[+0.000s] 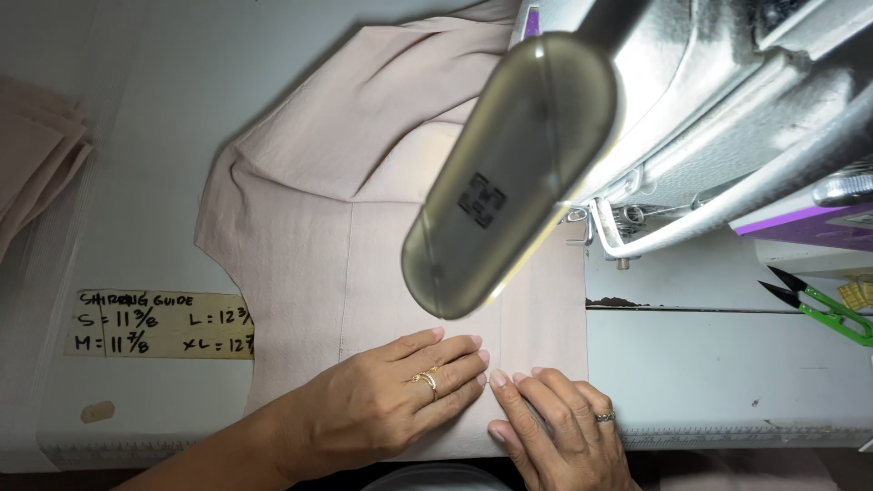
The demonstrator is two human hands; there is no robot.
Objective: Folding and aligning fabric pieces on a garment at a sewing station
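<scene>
White desk (pixel 709 373) carries pink fabric (pixel 300 245); left hand (pixel 391 400) and right hand (pixel 559 427) lie flat on it, holding nothing. Uneven pressure could shift the fold just ahead of the fingertips.

Fabric panel (pixel 364 264) on table (pixel 709 382), sewing machine (pixel 691 118) right, snips (pixel 823 305) far right, fabric stack (pixel 36 155) left.

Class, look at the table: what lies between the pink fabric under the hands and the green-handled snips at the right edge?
In the head view, only bare white table lies between the pink fabric and the green-handled snips; the sewing machine sits above that stretch.
</scene>
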